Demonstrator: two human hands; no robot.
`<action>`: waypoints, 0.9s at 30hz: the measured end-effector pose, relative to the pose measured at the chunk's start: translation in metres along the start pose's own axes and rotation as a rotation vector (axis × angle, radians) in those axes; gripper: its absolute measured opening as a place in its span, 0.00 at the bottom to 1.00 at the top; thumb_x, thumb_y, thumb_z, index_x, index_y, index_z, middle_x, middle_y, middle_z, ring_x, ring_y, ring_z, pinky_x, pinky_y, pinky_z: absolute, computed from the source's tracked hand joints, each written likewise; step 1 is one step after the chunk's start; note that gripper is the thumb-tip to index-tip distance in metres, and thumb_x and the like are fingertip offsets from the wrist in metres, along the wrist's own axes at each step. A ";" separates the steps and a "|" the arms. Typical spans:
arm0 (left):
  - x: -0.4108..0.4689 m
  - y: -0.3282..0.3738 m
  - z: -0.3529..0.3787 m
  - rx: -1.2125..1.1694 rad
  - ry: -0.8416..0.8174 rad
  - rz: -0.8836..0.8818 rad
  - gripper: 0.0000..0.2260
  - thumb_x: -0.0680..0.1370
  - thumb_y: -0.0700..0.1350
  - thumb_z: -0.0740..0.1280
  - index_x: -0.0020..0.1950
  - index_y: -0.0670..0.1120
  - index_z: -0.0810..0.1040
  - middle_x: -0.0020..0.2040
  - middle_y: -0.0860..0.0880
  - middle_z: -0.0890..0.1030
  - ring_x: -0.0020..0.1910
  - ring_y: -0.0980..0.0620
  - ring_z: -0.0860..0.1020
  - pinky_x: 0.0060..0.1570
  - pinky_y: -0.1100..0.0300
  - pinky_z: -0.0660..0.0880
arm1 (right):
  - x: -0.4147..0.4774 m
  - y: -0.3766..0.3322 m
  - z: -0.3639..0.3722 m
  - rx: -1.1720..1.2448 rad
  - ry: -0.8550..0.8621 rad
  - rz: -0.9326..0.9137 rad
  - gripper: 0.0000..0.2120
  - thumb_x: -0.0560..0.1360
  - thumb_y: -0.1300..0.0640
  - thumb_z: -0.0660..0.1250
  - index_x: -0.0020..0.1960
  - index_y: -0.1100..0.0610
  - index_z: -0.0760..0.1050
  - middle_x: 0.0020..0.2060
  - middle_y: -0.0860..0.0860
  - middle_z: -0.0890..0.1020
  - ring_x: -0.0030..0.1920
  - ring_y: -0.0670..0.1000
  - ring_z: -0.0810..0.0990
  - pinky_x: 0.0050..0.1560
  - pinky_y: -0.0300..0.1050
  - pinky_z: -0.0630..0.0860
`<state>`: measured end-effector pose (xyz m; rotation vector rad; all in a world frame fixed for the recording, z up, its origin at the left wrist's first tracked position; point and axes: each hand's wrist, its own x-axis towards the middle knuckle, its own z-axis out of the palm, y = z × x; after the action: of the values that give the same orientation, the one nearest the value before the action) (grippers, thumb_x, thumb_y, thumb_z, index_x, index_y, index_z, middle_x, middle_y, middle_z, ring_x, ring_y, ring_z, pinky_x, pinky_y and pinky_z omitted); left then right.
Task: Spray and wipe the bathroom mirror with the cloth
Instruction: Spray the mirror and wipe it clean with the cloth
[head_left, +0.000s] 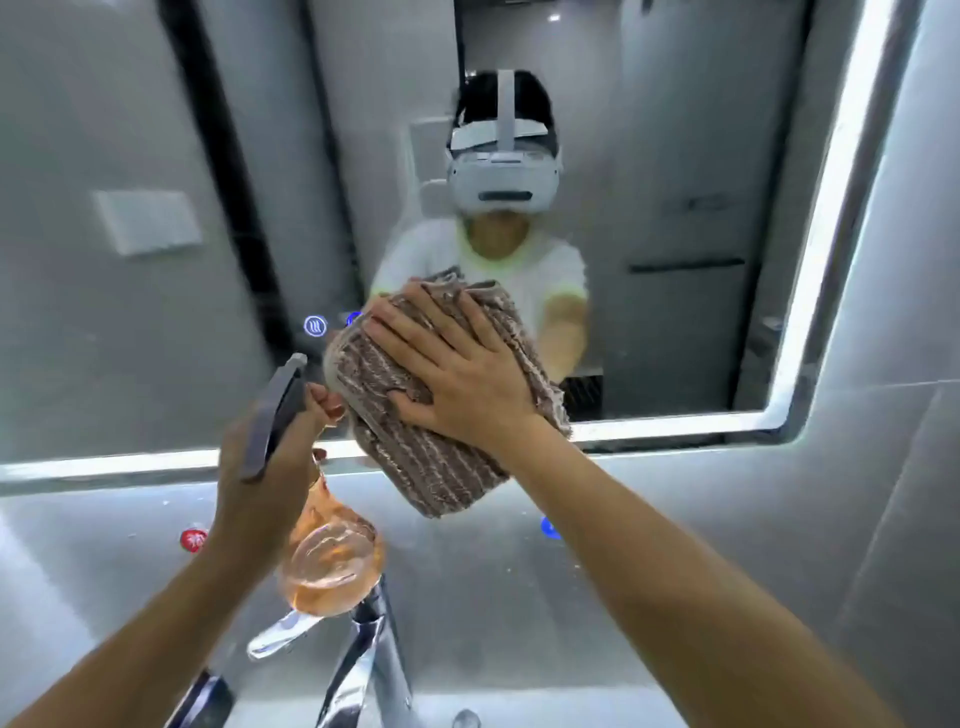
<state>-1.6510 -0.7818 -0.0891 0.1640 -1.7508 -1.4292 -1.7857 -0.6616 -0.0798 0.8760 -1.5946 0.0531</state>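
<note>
Head view: I observe the right hand spread flat, fingers extended, pressing a brown striped cloth against the lower part of the mirror. The cloth is folded into a thick pad; its lower portion hangs past the mirror's lit bottom edge and over the grey wall below. The hand is pressing rather than clenching, with the thumb bearing on the cloth's lower left area. The left hand is closed around the neck of a spray bottle, held just left of the cloth and close to the glass. The bottle's grey trigger head points up toward the mirror, and its clear body holds pinkish-orange liquid. Directly beneath the bottle I note a chrome faucet. Two small illuminated touch icons sit on the glass left of the cloth, one fully visible, the other partly covered. The mirror reflects a person in a white shirt wearing a head-mounted device.
</note>
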 end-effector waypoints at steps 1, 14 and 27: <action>-0.006 0.001 0.010 -0.024 -0.048 0.011 0.03 0.67 0.45 0.63 0.34 0.49 0.74 0.32 0.46 0.73 0.31 0.52 0.69 0.33 0.59 0.67 | -0.015 0.014 -0.006 -0.026 -0.028 0.017 0.28 0.71 0.43 0.61 0.69 0.49 0.67 0.68 0.46 0.70 0.70 0.50 0.62 0.71 0.52 0.49; -0.039 0.011 0.107 -0.177 -0.211 -0.031 0.11 0.68 0.42 0.61 0.34 0.56 0.80 0.29 0.52 0.73 0.29 0.54 0.66 0.28 0.63 0.67 | -0.103 0.120 -0.048 -0.204 -0.134 0.322 0.28 0.74 0.40 0.53 0.72 0.51 0.59 0.71 0.50 0.66 0.72 0.56 0.55 0.71 0.54 0.40; -0.023 0.018 0.097 -0.133 -0.128 0.003 0.09 0.67 0.45 0.63 0.35 0.59 0.77 0.34 0.47 0.71 0.33 0.51 0.68 0.38 0.55 0.66 | -0.095 0.137 -0.055 -0.182 -0.107 0.191 0.27 0.75 0.40 0.54 0.71 0.50 0.63 0.70 0.49 0.67 0.71 0.54 0.59 0.71 0.55 0.46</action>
<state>-1.6944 -0.6902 -0.0844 -0.0013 -1.7490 -1.5784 -1.8204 -0.4899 -0.0887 0.5924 -1.7503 -0.0041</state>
